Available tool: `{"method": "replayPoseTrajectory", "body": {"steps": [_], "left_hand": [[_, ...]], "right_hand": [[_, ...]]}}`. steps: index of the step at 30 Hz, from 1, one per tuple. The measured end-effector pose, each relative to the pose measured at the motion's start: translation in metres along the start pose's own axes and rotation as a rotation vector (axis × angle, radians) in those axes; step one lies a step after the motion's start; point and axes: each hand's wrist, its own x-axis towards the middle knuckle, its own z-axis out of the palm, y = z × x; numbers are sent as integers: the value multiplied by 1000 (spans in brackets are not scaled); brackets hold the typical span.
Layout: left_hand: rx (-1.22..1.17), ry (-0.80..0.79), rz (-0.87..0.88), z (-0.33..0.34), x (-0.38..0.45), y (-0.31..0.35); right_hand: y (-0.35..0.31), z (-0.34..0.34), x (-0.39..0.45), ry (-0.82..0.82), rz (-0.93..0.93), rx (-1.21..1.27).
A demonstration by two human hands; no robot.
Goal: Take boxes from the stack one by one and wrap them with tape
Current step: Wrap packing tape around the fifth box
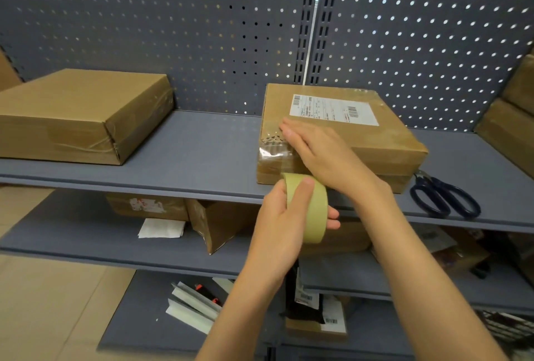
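A flat brown cardboard box (pixel 372 135) with a white shipping label lies on the grey shelf (pixel 202 155), right of centre. Clear tape covers its near left corner. My right hand (pixel 315 150) lies flat on that corner with straight fingers, pressing the tape down. Just below the box's front edge, my left hand (pixel 286 222) grips a roll of yellowish tape (pixel 313 207), thumb on its outer face and fingers through the core. A second brown box (pixel 78 112) sits on the same shelf at the left.
Dark-handled scissors (pixel 445 196) lie on the shelf right of the labelled box. More boxes (pixel 508 118) are stacked at the right edge. A pegboard wall (pixel 202 28) backs the shelf. Lower shelves hold an open carton (pixel 222 222), papers and small packages.
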Motion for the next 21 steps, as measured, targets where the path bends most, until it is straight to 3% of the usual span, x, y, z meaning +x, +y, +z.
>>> {"method": "replayPoseTrajectory", "body": {"steps": [4, 12, 21], "left_hand": [[30, 40, 32, -1, 0, -6], [38, 45, -175, -10, -6, -20], [123, 243, -104, -3, -11, -26]], "right_hand": [[-2, -4, 0, -141, 27, -133], [-4, -2, 2, -111, 34, -204], [-6, 1, 0, -103, 53, -201]]}}
